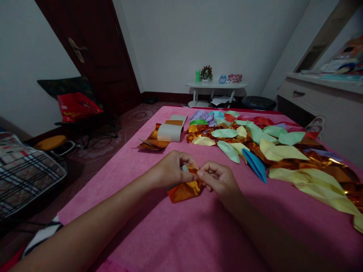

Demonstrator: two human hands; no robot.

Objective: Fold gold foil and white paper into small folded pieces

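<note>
Over the middle of a pink-covered table (176, 234), my left hand (172, 170) is closed around a sheet of shiny gold foil paper (184, 192), partly folded, with a pale backing showing. My right hand (219, 177) pinches the paper's right end between thumb and fingertips, close against the left fingers. The paper's lower part hangs out below my left hand; the pinched end is partly hidden by the fingers. Beyond my left hand lies a loose stack of gold foil sheets (154, 139), and a curled sheet with its grey-white side up (170, 132).
Many folded paper pieces spread over the table's right side: pale green (224, 133), yellow (283, 151), a blue one (255, 165) and gold foil (337, 166). Behind stands a small white table (217, 84). A chair holds a red bag (78, 107) at left, near a dark door (99, 49).
</note>
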